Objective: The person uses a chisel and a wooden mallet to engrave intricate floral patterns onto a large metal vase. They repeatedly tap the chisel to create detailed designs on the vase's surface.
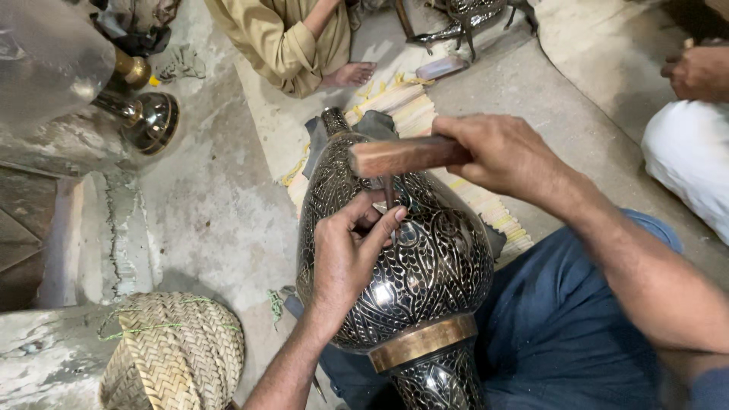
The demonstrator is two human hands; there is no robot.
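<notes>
Head view: left hand (345, 254) pinching chisel (389, 193) on engraved vase (425, 266), right hand (497, 156) gripping wooden mallet (402, 156).

My arms are bare from the wrists up to where they leave the view, with no sleeves over the forearms. My left hand (345, 254) and my right hand (497, 156) wear no gloves, rings or watch. Over my lap lies plain dark blue cloth (562, 326), soft and creased, and a strip of dark blue fabric shows at the lower right corner.
</notes>
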